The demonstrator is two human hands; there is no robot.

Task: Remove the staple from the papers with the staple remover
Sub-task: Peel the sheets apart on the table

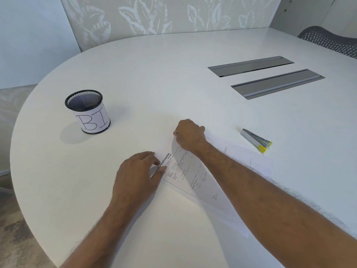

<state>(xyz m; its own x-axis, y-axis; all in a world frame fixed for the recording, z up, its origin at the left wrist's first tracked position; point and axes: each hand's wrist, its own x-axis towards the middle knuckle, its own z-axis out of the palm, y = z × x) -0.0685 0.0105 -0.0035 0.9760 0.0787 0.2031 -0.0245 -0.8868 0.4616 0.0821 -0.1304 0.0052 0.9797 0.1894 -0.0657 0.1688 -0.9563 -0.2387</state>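
At table centre, right hand (190,135): curled knuckles-up on the far corner of the papers (195,171), fingertips pinched at the sheet's edge; whether anything is held between them cannot be told.
Left hand (139,171): fingers loosely bent, thumb and forefinger pressing the near-left edge of the top sheet beside its printed letterhead; nothing lifted.
Right forearm: lies diagonally across the papers, covering much of their middle.
Papers: white printed sheets lying flat and skewed on the table (173,84), one sheet fanned out past the other toward the right; the staple itself is too small to make out.
Staple remover (256,140): silver metal body with a yellow tip, resting on the table to the right of the papers, apart from both hands and just beyond the far-right corner of the sheets.
Open room: bare white tabletop stretches ahead of and to the left of the hands; the rounded table edge curves past on the left.
Pen cup (87,112): black mesh with a hand-lettered paper wrap, standing upright well left of the papers.
Cable trays (266,76): two grey recessed slots, far right.
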